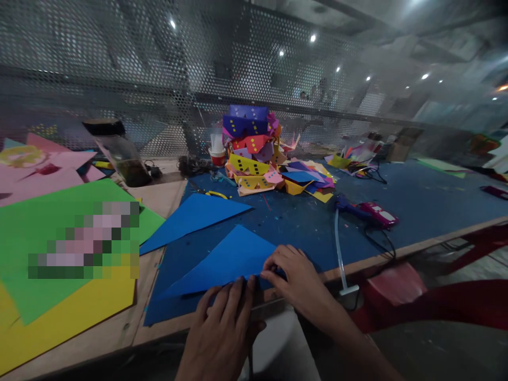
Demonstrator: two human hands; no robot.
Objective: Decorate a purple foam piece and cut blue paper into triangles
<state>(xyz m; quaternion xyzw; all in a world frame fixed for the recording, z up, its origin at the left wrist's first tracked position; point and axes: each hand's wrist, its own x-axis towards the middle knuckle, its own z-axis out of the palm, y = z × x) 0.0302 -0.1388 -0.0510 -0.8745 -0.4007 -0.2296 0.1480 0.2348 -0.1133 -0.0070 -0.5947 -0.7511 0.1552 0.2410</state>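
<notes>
A blue paper sheet (228, 256), roughly triangular with its peak pointing away, lies at the near edge of the blue tabletop. My left hand (226, 317) rests along its near edge, fingers stretched forward and slightly apart. At the sheet's right corner, my right hand (293, 278) has curled fingers and a thumb pinched on the paper edge. Another blue paper triangle (194, 219) lies just beyond, overlapping the green sheet side. The fingers of my right hand cover part of the corner.
Green paper (130, 203) and yellow paper (99, 323) lie left, partly under a pixelated patch. Behind stand a jar (123, 159), a red-and-white cup (217, 155) and stacked paper shapes (254, 143). Yellow-handled scissors (217, 194) lie near. A glue gun (353, 207) rests right.
</notes>
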